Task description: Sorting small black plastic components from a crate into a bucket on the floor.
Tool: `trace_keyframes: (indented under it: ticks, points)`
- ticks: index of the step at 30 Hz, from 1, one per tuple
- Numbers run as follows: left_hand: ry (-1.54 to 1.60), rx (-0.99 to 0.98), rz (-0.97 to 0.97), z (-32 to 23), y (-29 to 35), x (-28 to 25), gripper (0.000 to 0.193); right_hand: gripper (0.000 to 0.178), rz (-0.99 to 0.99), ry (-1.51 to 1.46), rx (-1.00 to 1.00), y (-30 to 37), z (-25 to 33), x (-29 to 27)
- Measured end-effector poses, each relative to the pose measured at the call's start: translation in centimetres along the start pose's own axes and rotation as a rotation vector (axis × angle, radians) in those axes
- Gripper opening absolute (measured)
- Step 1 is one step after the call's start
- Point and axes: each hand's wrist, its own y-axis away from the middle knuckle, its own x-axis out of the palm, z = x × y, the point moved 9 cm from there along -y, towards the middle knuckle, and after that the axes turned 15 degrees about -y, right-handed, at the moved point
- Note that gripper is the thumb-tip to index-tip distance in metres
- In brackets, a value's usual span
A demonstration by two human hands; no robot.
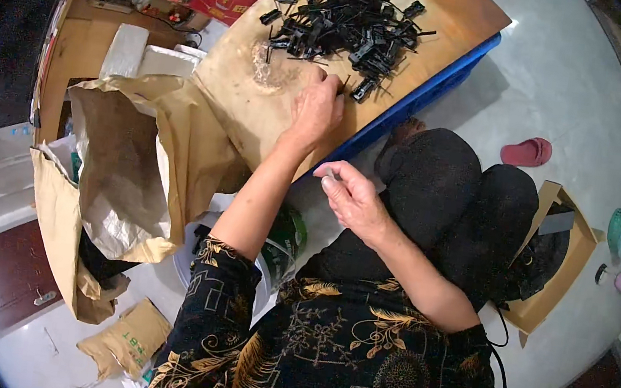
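Note:
A heap of small black plastic parts (pixel 344 29) with thin sprue-like sticks lies on the worn wooden board (pixel 237 101). My left hand (pixel 317 108) rests at the near side of the heap, its fingers curled. A small black part (pixel 344 86) shows at its fingertips, mostly hidden by the hand. Off the board's near edge, above my lap, my right hand (pixel 357 205) is closed in a pinch. Between its thumb and forefinger shows a small greyish thing, too little of it to name.
Left of the board stands an open brown paper sack (pixel 202 136). Blue crate-like plastic (pixel 421 99) supports the board. Beneath my left arm is a dark green bucket (pixel 286 241). A cardboard box (pixel 559 261) and a pink slipper (pixel 527 151) are on the floor at right.

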Motion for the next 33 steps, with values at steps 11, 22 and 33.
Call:
trace_keyframes:
  ticks: [11,22,33]
  points:
    - [0.625,-0.05,-0.034,2.9,7.0,-4.3,0.014,0.026,-0.134,-0.27,0.038,0.8,1.0,-1.1]
    - [0.786,0.145,0.056,-1.8,16.1,-10.1,0.011,0.026,0.071,-0.254,0.177,1.9,0.0,1.0]
    - [0.752,-0.172,0.061,-0.6,18.1,-8.5,0.033,0.016,0.135,-0.107,0.032,2.6,0.9,1.5]
